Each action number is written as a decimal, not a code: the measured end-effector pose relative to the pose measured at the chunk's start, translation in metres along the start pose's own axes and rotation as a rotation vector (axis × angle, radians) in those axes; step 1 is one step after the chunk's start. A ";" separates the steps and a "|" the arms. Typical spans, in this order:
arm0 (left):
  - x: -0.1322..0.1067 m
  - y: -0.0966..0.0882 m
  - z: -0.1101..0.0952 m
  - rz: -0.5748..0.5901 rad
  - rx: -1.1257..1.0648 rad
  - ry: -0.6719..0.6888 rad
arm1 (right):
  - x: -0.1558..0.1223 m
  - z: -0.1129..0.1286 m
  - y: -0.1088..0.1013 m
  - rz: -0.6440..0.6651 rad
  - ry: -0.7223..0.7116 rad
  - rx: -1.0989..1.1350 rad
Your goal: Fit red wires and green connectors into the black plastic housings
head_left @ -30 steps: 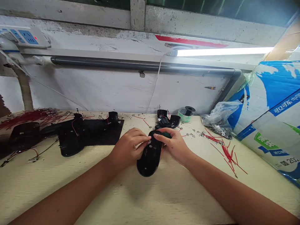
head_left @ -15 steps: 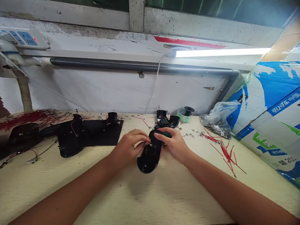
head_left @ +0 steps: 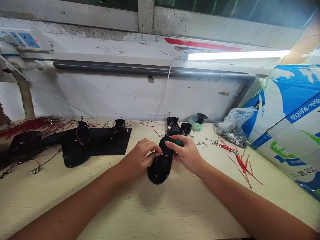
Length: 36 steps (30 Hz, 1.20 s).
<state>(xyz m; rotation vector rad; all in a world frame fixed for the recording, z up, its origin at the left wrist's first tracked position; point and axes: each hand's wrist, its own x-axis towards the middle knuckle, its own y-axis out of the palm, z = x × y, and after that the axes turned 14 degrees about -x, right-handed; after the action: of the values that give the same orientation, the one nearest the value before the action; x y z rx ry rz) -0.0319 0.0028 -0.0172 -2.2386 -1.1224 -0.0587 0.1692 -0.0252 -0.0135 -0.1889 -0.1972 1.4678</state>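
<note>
A black plastic housing (head_left: 160,171), long with a rounded near end, is held tilted above the middle of the table. My right hand (head_left: 186,151) grips its far right side, thumb on the inner face and fingers around the edge. At the left edge my left hand (head_left: 143,153) is closed, thumb and forefinger pinched over the housing's inside. Between those fingertips is something small, perhaps a wire end, too small to make out. A small pale part (head_left: 164,154) shows inside the housing beside them.
Black housings with wires (head_left: 75,150) lie at left on a black mat (head_left: 122,143); another wired housing (head_left: 172,121) stands behind my hands. Red wires (head_left: 243,165), a clear bag of small metal parts (head_left: 232,128), a tape roll (head_left: 196,123) and a blue-white carton (head_left: 287,126) are at right.
The housing has shifted very slightly to the right. My left thumb and forefinger have moved a little over its inside; the right hand keeps its hold.
</note>
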 end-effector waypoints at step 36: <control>-0.004 0.009 -0.006 -0.027 -0.105 -0.084 | -0.001 -0.004 0.002 -0.008 -0.025 -0.167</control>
<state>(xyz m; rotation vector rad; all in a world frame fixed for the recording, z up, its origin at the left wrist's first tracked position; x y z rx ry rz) -0.0266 -0.0075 -0.0189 -2.3376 -1.2202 -0.0360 0.1677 -0.0260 -0.0175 -0.3045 -0.3413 1.4471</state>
